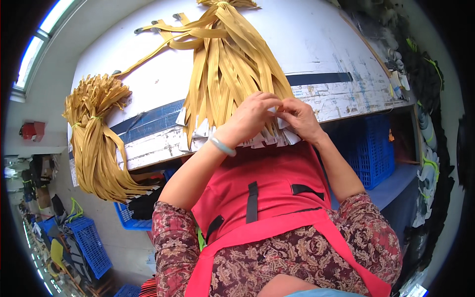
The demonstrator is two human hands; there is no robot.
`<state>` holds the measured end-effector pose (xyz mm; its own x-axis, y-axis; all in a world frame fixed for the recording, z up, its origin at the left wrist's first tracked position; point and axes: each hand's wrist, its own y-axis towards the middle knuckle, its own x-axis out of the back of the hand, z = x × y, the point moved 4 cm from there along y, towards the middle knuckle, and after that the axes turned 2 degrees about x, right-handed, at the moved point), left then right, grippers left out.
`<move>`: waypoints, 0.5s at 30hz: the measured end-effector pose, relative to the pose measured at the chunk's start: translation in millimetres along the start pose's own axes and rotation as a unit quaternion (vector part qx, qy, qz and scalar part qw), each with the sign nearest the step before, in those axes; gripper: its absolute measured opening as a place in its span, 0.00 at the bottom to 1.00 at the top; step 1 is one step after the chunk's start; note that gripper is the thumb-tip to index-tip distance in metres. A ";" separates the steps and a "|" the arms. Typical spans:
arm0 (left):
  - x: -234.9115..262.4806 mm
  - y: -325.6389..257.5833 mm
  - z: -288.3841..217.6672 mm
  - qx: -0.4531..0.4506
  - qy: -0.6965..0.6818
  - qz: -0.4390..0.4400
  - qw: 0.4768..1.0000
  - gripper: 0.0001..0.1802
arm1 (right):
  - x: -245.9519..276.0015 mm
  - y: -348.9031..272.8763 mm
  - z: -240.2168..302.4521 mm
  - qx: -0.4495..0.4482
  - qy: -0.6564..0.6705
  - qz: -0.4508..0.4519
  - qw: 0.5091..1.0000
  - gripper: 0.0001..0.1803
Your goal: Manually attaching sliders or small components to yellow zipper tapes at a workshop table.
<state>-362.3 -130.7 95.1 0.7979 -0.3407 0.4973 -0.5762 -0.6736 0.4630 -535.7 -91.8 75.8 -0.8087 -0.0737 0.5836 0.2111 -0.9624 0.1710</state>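
A large bundle of golden-yellow zipper tapes (222, 74) fans across the white table toward me, its white-tipped ends (202, 129) hanging at the near edge. Over the right part of these ends, my left hand (251, 115) and my right hand (301, 119) meet, fingertips pinched together. A small white tip (272, 109) shows between them; the fingers cover most of what they hold, which looks like the end of one zipper tape. A pale bangle (222, 146) circles my left wrist.
A second tied bundle of yellow tapes (101, 143) droops over the table's left edge. A few loose tapes (158, 27) stretch leftward on the white tabletop (316, 34). Blue crates (371, 153) stand under the table, another blue crate (90, 245) on the left floor. Dark material lies at right.
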 end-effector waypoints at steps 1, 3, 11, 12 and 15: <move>-1.1 4.3 2.7 0.031 0.002 0.040 0.999 0.12 | 2.9 2.2 5.8 0.010 0.026 -0.005 1.000 0.06; 2.2 8.3 3.5 0.081 -0.020 0.079 0.993 0.11 | 10.5 5.4 18.0 -0.015 0.075 0.007 0.997 0.04; 34.0 10.7 -20.7 0.060 -0.045 0.044 0.996 0.07 | 11.8 23.7 56.6 -0.035 0.226 0.073 0.971 0.05; 36.1 9.5 -20.4 0.059 -0.042 0.045 0.996 0.07 | 12.2 26.9 56.9 -0.032 0.228 0.072 0.971 0.05; 48.1 -4.5 -9.5 0.200 -0.308 0.027 0.930 0.06 | 9.0 37.2 59.1 0.014 0.286 0.110 0.952 0.08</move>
<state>-323.0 -137.9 123.9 0.7903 -0.6098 -0.0602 -0.6052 -0.7921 0.0787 -502.7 -112.8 134.3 -0.9084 -0.4101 0.0811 0.4174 -0.9006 0.1208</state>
